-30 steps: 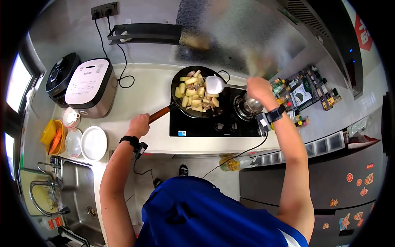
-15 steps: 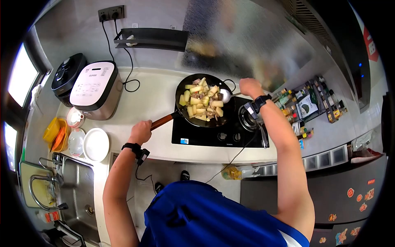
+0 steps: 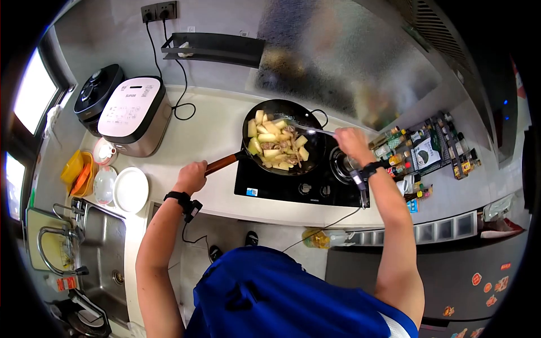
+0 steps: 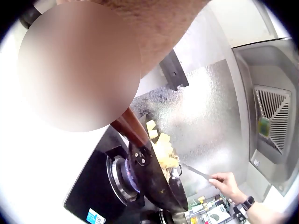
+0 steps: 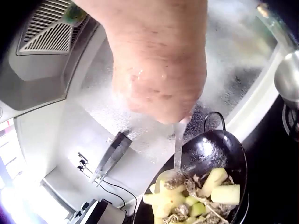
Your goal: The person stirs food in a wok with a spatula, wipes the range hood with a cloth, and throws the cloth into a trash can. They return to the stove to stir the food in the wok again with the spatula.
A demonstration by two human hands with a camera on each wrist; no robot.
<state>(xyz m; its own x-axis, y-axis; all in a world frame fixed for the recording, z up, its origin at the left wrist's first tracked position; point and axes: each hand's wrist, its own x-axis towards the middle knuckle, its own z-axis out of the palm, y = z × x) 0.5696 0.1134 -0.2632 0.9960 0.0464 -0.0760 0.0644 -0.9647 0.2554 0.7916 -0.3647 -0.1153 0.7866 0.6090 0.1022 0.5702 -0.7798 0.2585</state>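
My left hand (image 3: 193, 176) grips the brown wooden handle (image 3: 221, 164) of a black wok (image 3: 315, 149) on the left burner. Pale yellow-green chunks mixed with bits of meat (image 3: 271, 146) fill much of the wok. From the right, my right hand (image 3: 351, 142) holds a metal spatula (image 3: 316, 130) by its handle. Its blade is partly hidden among the chunks at the wok's far side; in the right wrist view the spatula (image 5: 178, 149) slopes down into the food. A blue flame (image 4: 129, 175) shows under the wok in the left wrist view.
A small metal pot (image 5: 288, 79) is by the right burner, near seasoning bottles (image 3: 400, 160). Left of the stove are a rice cooker (image 3: 132, 112), a white plate (image 3: 131, 190) and a sink (image 3: 104, 253). A range hood (image 4: 273, 116) is overhead.
The spatula blade has gone from above the wok's right side down and leftward into the food, shifting some chunks. My left hand keeps hold of the wok handle.
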